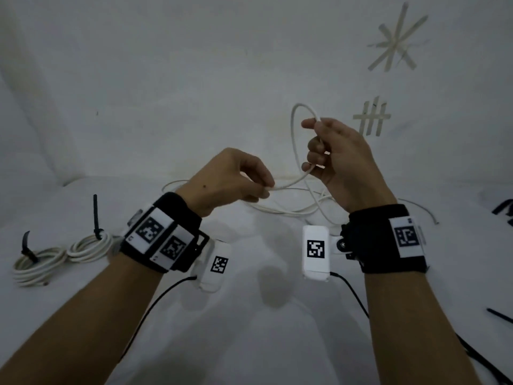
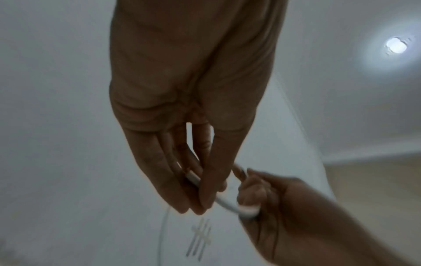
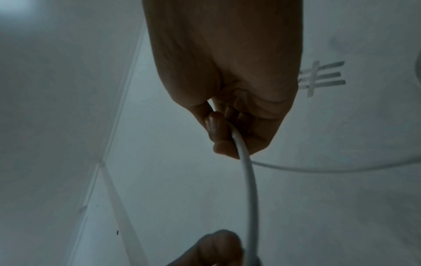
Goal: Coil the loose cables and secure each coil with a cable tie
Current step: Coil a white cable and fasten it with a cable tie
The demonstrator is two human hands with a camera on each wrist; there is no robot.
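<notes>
the white cable (image 1: 294,151) looks light and springy, likely to uncurl unless each loop is pinned where the turns cross. the right hand (image 1: 338,157) curls its fingers around the first raised loop; the left hand (image 1: 230,179) pinches the strand leading down to the loose tangle (image 1: 299,209) on the white table (image 1: 249,329). only the head view shows two tied coils (image 1: 63,254) at the left; the left wrist view shows the pinch up close, blurred.
</notes>
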